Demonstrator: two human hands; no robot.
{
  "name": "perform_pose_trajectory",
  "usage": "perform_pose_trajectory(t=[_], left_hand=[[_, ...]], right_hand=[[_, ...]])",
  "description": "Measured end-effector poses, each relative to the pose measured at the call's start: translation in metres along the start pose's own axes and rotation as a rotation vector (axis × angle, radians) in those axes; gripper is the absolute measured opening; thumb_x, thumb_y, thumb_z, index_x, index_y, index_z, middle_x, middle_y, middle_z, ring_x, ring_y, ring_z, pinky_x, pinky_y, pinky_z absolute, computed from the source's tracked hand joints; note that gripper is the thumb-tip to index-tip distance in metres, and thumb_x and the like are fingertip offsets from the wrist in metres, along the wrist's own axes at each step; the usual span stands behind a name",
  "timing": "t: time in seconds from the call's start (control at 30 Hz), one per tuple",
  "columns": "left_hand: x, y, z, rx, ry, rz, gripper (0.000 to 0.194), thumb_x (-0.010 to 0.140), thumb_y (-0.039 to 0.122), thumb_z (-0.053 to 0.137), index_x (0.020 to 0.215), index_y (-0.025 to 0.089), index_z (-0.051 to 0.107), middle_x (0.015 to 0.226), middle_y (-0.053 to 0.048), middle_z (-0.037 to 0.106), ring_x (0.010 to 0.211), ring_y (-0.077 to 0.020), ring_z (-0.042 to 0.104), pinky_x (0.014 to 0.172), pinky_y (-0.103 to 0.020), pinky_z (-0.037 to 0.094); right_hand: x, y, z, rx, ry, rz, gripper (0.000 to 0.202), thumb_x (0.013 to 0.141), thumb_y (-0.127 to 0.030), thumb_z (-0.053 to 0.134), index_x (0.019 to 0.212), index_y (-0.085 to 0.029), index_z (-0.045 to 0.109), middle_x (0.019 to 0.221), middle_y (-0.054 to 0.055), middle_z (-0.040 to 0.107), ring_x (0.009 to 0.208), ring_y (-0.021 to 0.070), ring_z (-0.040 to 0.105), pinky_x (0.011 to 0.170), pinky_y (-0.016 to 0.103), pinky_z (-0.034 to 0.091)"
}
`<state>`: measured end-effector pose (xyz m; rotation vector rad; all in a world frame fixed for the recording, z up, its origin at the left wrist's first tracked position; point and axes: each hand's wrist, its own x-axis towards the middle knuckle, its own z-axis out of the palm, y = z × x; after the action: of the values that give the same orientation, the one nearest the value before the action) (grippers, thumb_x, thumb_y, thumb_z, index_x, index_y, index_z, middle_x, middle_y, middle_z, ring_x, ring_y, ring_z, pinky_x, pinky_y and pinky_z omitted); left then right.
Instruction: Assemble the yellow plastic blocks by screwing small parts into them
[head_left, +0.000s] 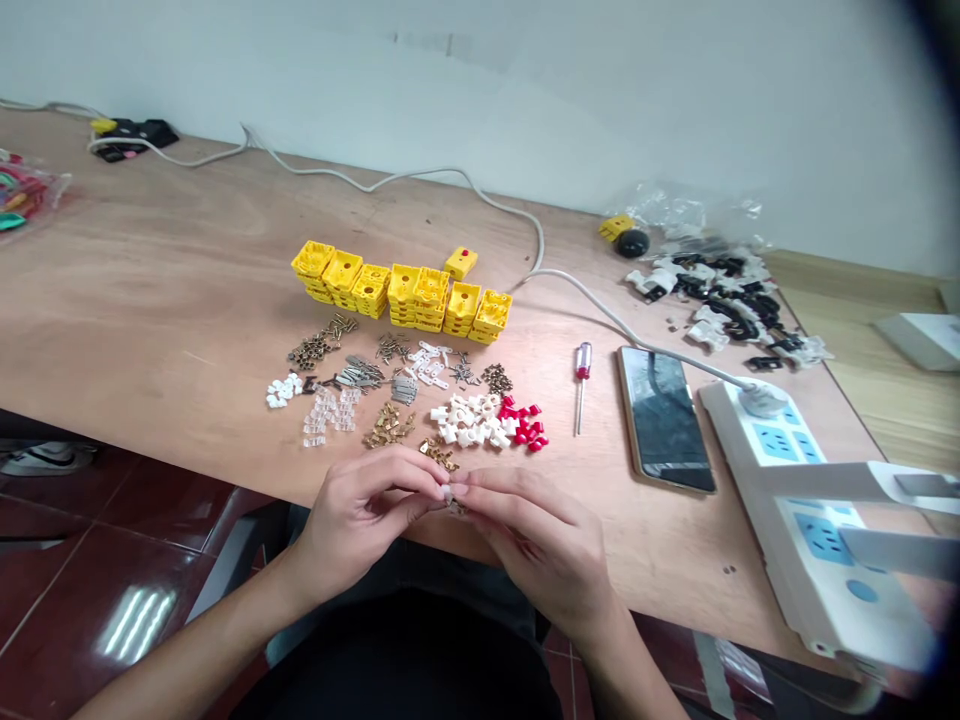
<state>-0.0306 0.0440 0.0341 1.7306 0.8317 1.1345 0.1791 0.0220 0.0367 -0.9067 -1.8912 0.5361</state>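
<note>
My left hand (367, 515) and my right hand (536, 530) meet at the table's front edge, fingertips pinched together. Between them is a small whitish, partly clear piece (448, 494), mostly covered by the fingers, so its exact kind is hidden. Just beyond the fingertips lie small brass parts (438, 454), with more brass clips (388, 426) to their left. White plastic parts (472, 420) and red plastic parts (529, 424) form heaps behind my right hand. Clear plastic blocks (330, 415) lie beyond my left hand.
Stacked yellow housings (406, 292) stand behind piles of screws, springs and metal strips (360, 372). A screwdriver (582, 385), a phone (666, 418) and a white power strip (810, 500) lie to the right. A grey cable (585, 292) crosses the table. Black-and-white parts (731, 300) sit far right.
</note>
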Motion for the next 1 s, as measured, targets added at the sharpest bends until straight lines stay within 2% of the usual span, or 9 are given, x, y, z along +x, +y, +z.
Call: perform_pose_trajectory(t=[0.23, 0.43, 0.7, 0.87, 1.0], left_hand=[[0.0019, 0.0008, -0.0001, 0.032, 0.005, 0.025, 0.013, 0.094, 0.008, 0.069, 0.092, 0.019, 0.075, 0.097, -0.004, 0.077, 0.090, -0.0150, 0.075, 0.083, -0.022, 0.061], [0.0014, 0.0011, -0.0004, 0.042, 0.009, 0.023, 0.016, 0.094, 0.006, 0.068, 0.093, 0.019, 0.076, 0.100, -0.004, 0.078, 0.091, -0.0143, 0.075, 0.084, -0.021, 0.061], [0.0034, 0.0017, -0.0002, -0.031, -0.005, -0.013, 0.014, 0.094, 0.009, 0.070, 0.095, 0.020, 0.077, 0.099, -0.005, 0.078, 0.092, -0.0158, 0.075, 0.084, -0.024, 0.062], [0.0036, 0.0042, -0.0022, -0.162, -0.054, -0.098, 0.013, 0.094, 0.011, 0.070, 0.094, 0.020, 0.079, 0.099, -0.006, 0.078, 0.090, -0.0165, 0.075, 0.079, -0.024, 0.064], [0.0054, 0.0063, -0.0032, -0.307, -0.071, -0.236, 0.006, 0.088, 0.013, 0.078, 0.088, 0.019, 0.080, 0.099, -0.007, 0.079, 0.088, -0.0178, 0.077, 0.074, -0.022, 0.065]], right_hand=[[-0.0034, 0.0027, 0.0015, -0.024, -0.011, -0.024, 0.042, 0.092, 0.003, 0.064, 0.125, -0.021, 0.071, 0.111, 0.008, 0.079, 0.104, 0.0167, 0.076, 0.089, 0.031, 0.067], [-0.0025, 0.0007, 0.0012, -0.065, -0.016, -0.050, 0.045, 0.095, 0.000, 0.061, 0.132, -0.025, 0.067, 0.121, 0.008, 0.076, 0.110, 0.0182, 0.074, 0.092, 0.037, 0.066], [-0.0056, 0.0017, 0.0003, -0.067, -0.042, -0.072, 0.049, 0.097, -0.001, 0.058, 0.139, -0.026, 0.062, 0.119, 0.008, 0.077, 0.108, 0.0185, 0.075, 0.089, 0.035, 0.066], [-0.0036, -0.0015, -0.0006, -0.029, -0.030, -0.064, 0.043, 0.096, -0.002, 0.059, 0.133, -0.023, 0.067, 0.112, 0.008, 0.078, 0.103, 0.0184, 0.076, 0.086, 0.032, 0.067], [-0.0017, -0.0029, 0.0004, -0.050, 0.001, -0.098, 0.038, 0.096, -0.004, 0.061, 0.128, -0.022, 0.069, 0.108, 0.008, 0.078, 0.100, 0.0183, 0.075, 0.081, 0.033, 0.067]])
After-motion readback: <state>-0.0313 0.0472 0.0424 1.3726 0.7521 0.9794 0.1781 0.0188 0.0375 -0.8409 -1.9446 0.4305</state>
